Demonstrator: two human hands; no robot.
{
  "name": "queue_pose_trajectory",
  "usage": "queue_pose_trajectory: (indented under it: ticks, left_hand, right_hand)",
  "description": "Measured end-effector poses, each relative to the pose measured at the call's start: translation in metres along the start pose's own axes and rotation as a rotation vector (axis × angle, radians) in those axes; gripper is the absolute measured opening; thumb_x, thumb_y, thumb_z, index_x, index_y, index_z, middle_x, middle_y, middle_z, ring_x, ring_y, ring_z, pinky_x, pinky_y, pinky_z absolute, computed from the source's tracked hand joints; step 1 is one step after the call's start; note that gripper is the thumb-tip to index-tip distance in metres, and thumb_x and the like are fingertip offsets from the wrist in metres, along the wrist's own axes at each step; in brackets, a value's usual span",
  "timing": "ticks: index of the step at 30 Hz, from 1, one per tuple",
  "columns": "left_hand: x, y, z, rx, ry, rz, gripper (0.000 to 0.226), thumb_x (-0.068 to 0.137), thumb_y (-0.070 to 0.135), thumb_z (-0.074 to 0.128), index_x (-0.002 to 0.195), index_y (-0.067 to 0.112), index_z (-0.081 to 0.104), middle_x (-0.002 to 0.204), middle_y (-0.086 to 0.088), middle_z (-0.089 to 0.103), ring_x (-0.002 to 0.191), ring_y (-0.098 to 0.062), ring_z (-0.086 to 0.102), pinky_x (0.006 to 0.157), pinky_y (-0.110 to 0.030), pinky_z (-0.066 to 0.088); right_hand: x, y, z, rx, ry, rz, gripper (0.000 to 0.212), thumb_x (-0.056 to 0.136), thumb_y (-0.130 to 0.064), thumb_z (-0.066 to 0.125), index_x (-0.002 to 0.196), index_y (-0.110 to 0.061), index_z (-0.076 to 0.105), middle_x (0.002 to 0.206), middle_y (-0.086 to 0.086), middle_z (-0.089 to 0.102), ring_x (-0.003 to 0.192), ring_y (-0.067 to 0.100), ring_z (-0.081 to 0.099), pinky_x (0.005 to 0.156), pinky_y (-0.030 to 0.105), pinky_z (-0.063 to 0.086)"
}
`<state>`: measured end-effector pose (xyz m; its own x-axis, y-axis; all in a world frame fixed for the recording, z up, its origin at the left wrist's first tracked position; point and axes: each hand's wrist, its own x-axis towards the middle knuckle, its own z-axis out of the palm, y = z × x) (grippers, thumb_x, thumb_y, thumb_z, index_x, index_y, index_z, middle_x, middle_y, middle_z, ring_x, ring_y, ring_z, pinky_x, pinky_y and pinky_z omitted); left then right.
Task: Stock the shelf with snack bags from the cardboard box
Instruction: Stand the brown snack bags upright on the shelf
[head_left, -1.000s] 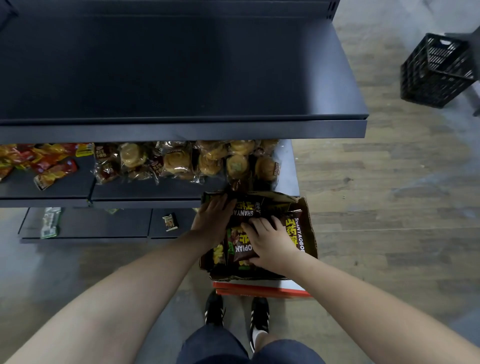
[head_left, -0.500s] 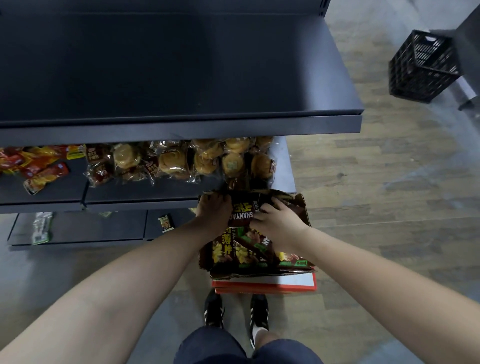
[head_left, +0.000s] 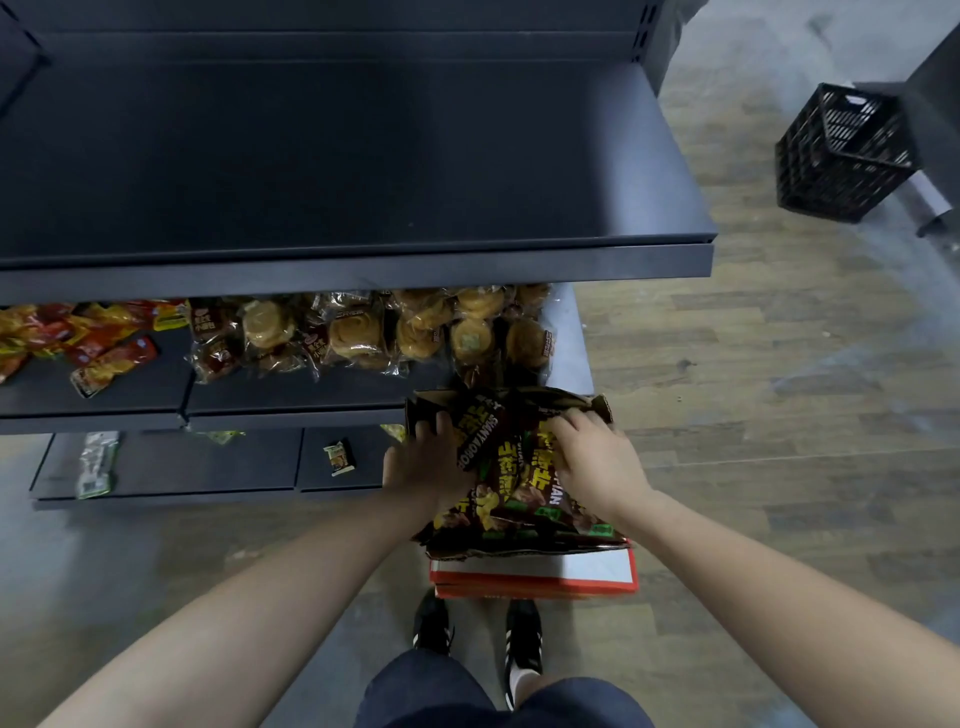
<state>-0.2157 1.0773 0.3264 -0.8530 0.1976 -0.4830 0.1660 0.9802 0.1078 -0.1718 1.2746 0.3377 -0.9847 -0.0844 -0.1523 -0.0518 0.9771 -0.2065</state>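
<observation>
A brown cardboard box (head_left: 597, 405) sits on a red and white box in front of the shelves, full of dark brown snack bags (head_left: 511, 478) with yellow lettering. Both hands are inside it. My left hand (head_left: 423, 462) grips the bags at the box's left side, its fingers curled round a bag edge. On the right side, my right hand (head_left: 592, 457) holds the upper end of the bags. The wide dark top shelf (head_left: 337, 156) above is bare.
The middle shelf (head_left: 156, 395) carries several bread bags (head_left: 363, 332) and red-yellow packets (head_left: 78, 338). A few small packets lie on the bottom shelf (head_left: 208, 462). A red and white box (head_left: 535, 574) is under the cardboard one. A black crate (head_left: 841, 150) stands far right on the wooden floor.
My right hand has slid from the box's middle up to its far right end. My left hand stays at the left side, and the bags have bunched up between them.
</observation>
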Motion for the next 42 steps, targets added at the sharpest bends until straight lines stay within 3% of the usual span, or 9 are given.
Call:
queue_pose_trajectory:
  ticks: [5,10,17,23,26,30,36,39,42]
  left_hand:
    - [-0.007,0.016,0.015,-0.118,-0.078,-0.110,0.095,0.088,0.059,0.044,0.149,0.019,-0.016,0.148,-0.014,0.024,0.125,-0.035,0.043,0.096,-0.043,0.040]
    - [0.001,0.026,0.028,-0.251,-0.167,-0.213,0.098,0.085,0.063,0.047,0.147,0.031,-0.022,0.150,-0.014,0.017,0.129,-0.034,0.035,0.097,-0.043,0.039]
    - [0.013,0.023,0.030,-0.375,-0.227,-0.319,0.103,0.076,0.068,0.056,0.147,0.041,-0.013,0.152,-0.014,0.008,0.137,-0.037,0.020,0.101,-0.048,0.036]
    - [0.017,0.010,0.021,-0.640,-0.158,-0.329,0.086,0.079,0.052,0.061,0.148,0.039,0.011,0.142,-0.018,0.029,0.127,-0.040,0.036,0.102,-0.046,0.036]
    - [0.013,-0.005,0.013,-1.116,-0.089,-0.285,0.071,0.077,0.030,0.071,0.141,0.023,0.040,0.127,-0.010,0.057,0.113,-0.026,0.054,0.089,-0.034,0.045]
    - [-0.004,-0.015,-0.007,-1.660,-0.334,-0.286,0.034,0.087,0.016,0.063,0.120,0.021,0.059,0.091,-0.008,0.068,0.077,-0.022,0.065,0.061,-0.027,0.051]
    - [-0.019,-0.017,-0.016,-1.947,-0.476,-0.376,0.026,0.091,0.022,0.057,0.114,0.012,0.061,0.089,-0.011,0.071,0.081,-0.027,0.066,0.073,-0.037,0.051]
    - [-0.023,-0.014,-0.025,-2.030,-0.449,-0.420,0.048,0.089,0.050,0.054,0.110,0.008,0.065,0.101,-0.015,0.071,0.098,-0.029,0.063,0.086,-0.041,0.048]
    - [-0.029,-0.009,-0.032,-1.987,-0.447,-0.403,0.073,0.085,0.070,0.037,0.118,0.010,0.060,0.110,-0.015,0.065,0.102,-0.028,0.060,0.082,-0.043,0.047]
  right_hand:
    - [0.013,-0.032,0.025,0.250,-0.153,0.461,0.079,0.088,-0.054,0.054,0.144,-0.007,0.025,0.152,0.018,0.020,0.136,0.037,0.026,0.104,0.048,0.036]
    - [0.018,-0.037,0.047,0.164,-0.218,0.365,0.094,0.082,-0.050,0.062,0.150,-0.015,0.008,0.157,0.014,0.005,0.144,0.033,0.013,0.114,0.053,0.017]
    - [0.023,-0.046,0.043,0.043,-0.181,0.337,0.087,0.084,-0.043,0.064,0.149,-0.024,0.010,0.152,0.019,0.008,0.131,0.036,0.025,0.095,0.042,0.043]
    - [0.033,-0.047,0.034,0.533,-0.153,0.592,0.073,0.082,-0.018,0.066,0.141,-0.014,0.023,0.147,0.022,0.014,0.131,0.041,0.024,0.105,0.044,0.034]
    - [0.038,-0.029,0.027,0.887,-0.151,0.740,0.076,0.082,-0.017,0.070,0.141,-0.012,0.023,0.143,0.018,0.026,0.129,0.039,0.035,0.104,0.042,0.038]
    - [0.031,-0.009,0.023,1.391,-0.194,0.775,0.066,0.078,-0.015,0.069,0.137,-0.014,0.040,0.122,0.012,0.061,0.108,0.032,0.061,0.094,0.046,0.051]
    - [0.032,-0.027,0.009,1.786,-0.365,0.673,0.016,0.095,-0.011,0.044,0.099,-0.011,0.060,0.093,0.012,0.062,0.078,0.025,0.062,0.069,0.037,0.053]
    - [0.030,-0.042,-0.001,1.762,-0.443,0.643,0.039,0.098,-0.040,0.045,0.116,-0.008,0.058,0.101,0.015,0.061,0.080,0.028,0.061,0.071,0.039,0.051]
    - [0.034,-0.060,-0.007,1.608,-0.560,0.510,0.091,0.075,-0.068,0.064,0.146,-0.019,0.035,0.143,0.007,0.047,0.123,0.035,0.053,0.102,0.052,0.043]
